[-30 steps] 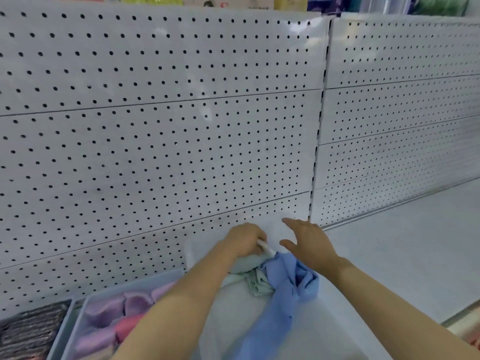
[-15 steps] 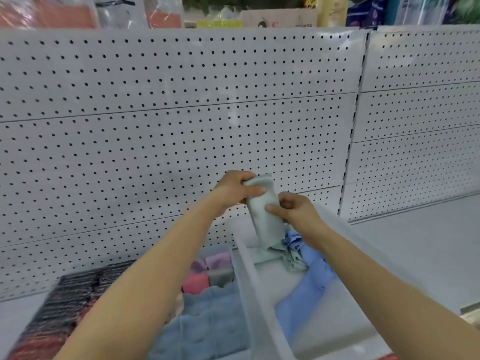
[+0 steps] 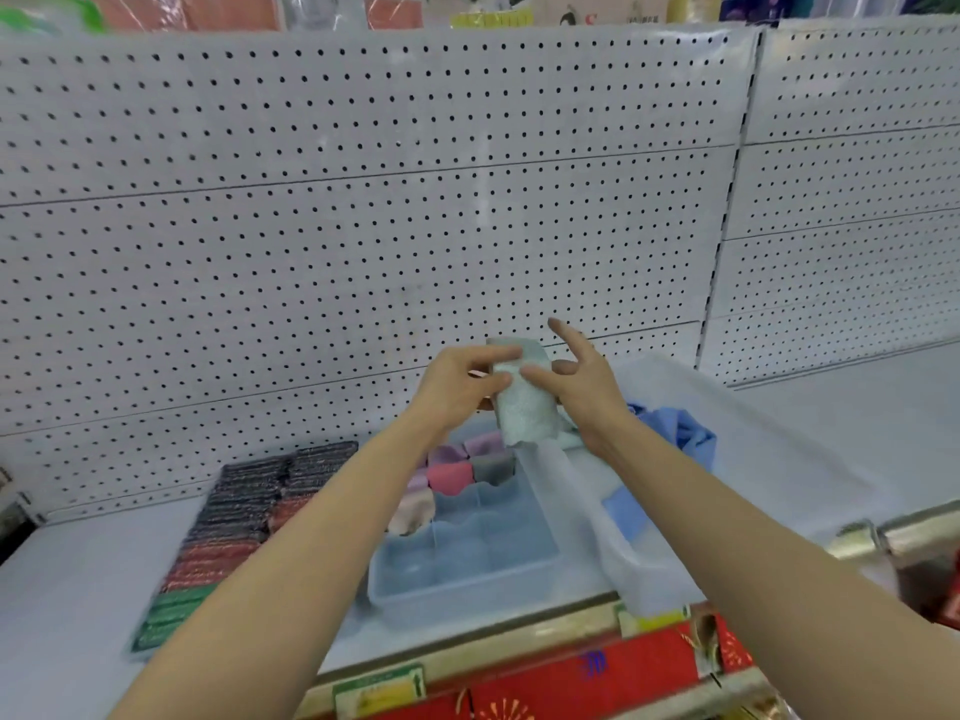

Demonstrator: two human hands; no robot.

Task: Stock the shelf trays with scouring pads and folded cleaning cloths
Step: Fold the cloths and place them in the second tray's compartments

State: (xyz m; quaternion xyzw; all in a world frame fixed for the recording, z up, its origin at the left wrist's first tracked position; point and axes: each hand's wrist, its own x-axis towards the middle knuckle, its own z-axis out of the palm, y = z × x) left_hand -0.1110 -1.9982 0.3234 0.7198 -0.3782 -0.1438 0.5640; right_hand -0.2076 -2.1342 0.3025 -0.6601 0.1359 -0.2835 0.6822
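Nearest, at six o'clock, a red patterned shelf edge (image 3: pixel 571 678) runs below. Above it sits a pale blue divided plastic tray (image 3: pixel 467 563), with folded pink and purple cloths (image 3: pixel 452 467) at its far end. At nine o'clock lie rows of dark, red and green scouring pads (image 3: pixel 234 517). Centre frame, the left hand (image 3: pixel 457 389) grips a folded pale green cleaning cloth (image 3: pixel 524 402) above the tray; the right hand (image 3: pixel 582 387) touches it, fingers spread. At three o'clock, a blue cloth (image 3: pixel 675 433) lies in a translucent bin (image 3: pixel 649 574). Farthest, white pegboard (image 3: pixel 363 200).

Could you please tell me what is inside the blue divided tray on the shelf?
The blue divided tray holds folded cloths in pink, purple and grey in its far compartments; the near ones look empty. The left forearm covers its left side.
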